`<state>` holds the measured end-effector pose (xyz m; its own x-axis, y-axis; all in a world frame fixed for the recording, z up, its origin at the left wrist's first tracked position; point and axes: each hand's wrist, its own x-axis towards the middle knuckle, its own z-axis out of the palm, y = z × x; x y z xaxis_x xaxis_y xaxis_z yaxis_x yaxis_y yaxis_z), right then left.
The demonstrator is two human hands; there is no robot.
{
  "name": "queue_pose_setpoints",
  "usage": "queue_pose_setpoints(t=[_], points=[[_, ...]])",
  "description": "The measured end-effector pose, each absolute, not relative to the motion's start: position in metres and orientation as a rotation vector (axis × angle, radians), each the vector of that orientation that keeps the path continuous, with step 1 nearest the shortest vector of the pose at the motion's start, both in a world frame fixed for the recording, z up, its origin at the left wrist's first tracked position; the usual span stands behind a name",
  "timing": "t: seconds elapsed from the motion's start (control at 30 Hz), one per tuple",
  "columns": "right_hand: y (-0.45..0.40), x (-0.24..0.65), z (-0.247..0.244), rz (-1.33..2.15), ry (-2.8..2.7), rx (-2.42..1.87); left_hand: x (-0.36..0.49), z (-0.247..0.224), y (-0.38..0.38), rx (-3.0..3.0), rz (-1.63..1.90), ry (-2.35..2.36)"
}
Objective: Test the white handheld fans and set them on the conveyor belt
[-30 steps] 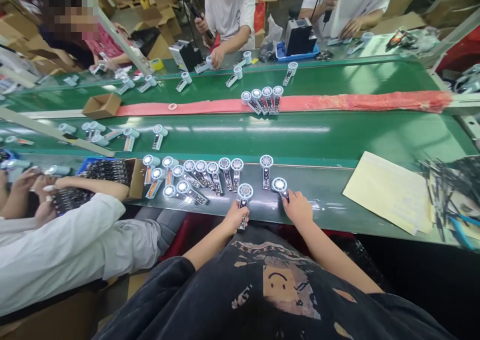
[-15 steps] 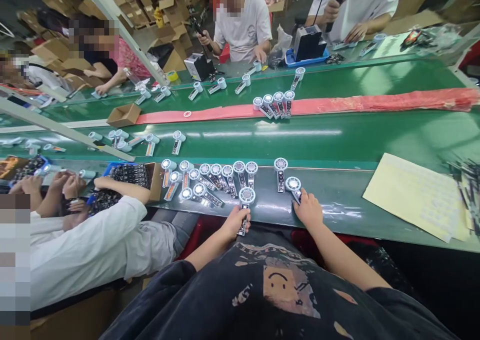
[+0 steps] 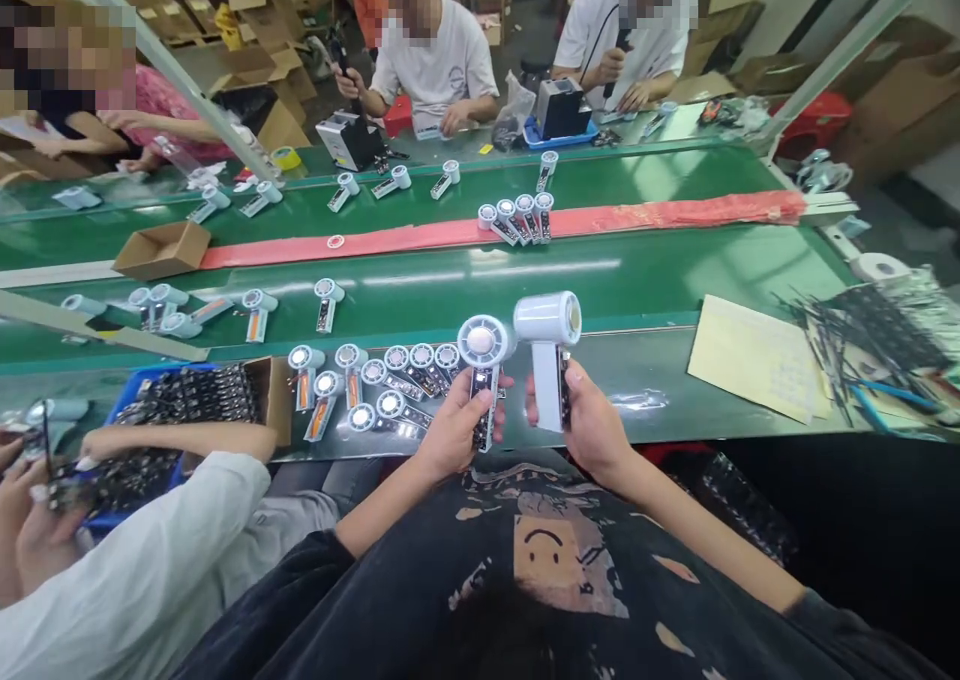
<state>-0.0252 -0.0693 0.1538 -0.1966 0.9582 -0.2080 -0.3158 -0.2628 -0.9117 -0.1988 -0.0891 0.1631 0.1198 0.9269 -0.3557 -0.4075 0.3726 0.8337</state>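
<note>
My left hand (image 3: 454, 425) is closed round the handle of a pale blue handheld fan (image 3: 482, 342), its round grille facing up and dark circuitry showing along the handle. Just to the right, my right hand (image 3: 592, 415) grips a second pale blue fan (image 3: 550, 325) by its handle, turned sideways so the smooth shell shows. The two fan heads are side by side, close together, raised above the bench edge. Left of my hands, several open fans (image 3: 397, 360) lie in a cluster on the bench, some with orange parts in the handle.
A yellowish paper sheet (image 3: 757, 360) and dark cables (image 3: 862, 345) lie at the right. A co-worker's arm (image 3: 180, 442) reaches over a blue bin (image 3: 135, 395) at the left. Beyond the bench run a green belt (image 3: 420, 295) and a red strip (image 3: 637, 220).
Both hands have lifted their fans and come together; the right one moved left and turned its fan sideways. The camera view has shifted.
</note>
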Motion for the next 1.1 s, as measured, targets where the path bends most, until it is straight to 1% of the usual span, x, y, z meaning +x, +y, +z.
queue_pose_setpoints(t=[0.13,0.23,0.43,0.83,1.1], points=[[-0.061,-0.042,0.172,1.647,-0.819,-1.018,-0.203,0.169,-0.077,0.660,1.104,1.006],[-0.058,-0.045,0.174,1.625,-0.773,-0.992,-0.207,0.169,-0.071,0.681,1.095,1.021],[-0.065,-0.057,0.178,1.545,-0.727,-0.934,-0.206,0.164,-0.065,0.666,1.186,0.893],[-0.074,-0.056,0.179,1.489,-0.725,-1.092,-0.212,0.172,-0.064,0.684,1.066,0.820],[-0.078,-0.061,0.179,1.508,-0.692,-1.076,-0.213,0.169,-0.069,0.691,1.066,0.824]])
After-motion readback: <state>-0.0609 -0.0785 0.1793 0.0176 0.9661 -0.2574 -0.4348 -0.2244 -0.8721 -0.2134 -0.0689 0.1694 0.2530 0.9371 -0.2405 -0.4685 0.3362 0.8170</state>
